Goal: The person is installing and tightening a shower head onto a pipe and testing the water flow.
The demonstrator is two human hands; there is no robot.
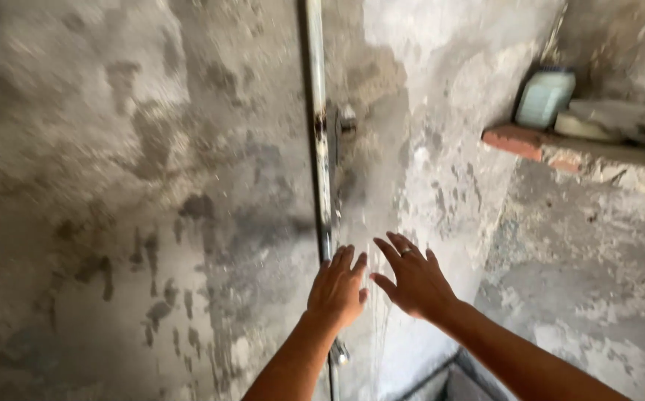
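Head view. A vertical metal pipe (316, 126) runs down the rough, stained plaster wall (114, 148), from the top edge of the frame to the bottom. The pipe is thin and grey, with dark rust-coloured patches about mid-height. A small metal tap (345, 125) projects from the pipe at that point, on its right side. A second small fitting (339, 352) sits on the pipe low down, partly hidden behind the left wrist.

A thin, pale stream of water (377, 297) falls below the tap; it is faint and blurred, visible mainly between and beneath the two hands.

Left hand (337, 286): fingers extended and together, pointing upward, grasping nothing. Fingertips lie just beside the pipe; contact cannot be confirmed.

Right hand (414, 276): fingers spread and loose, grasping nothing, with a ring (407, 252) on one finger. The hand is held at the water stream, just beside the left hand.

At upper right, a brick-edged ledge (560, 152) carries a pale blue-green plastic container (545, 96) and a pale flat object (586, 126) beside it.
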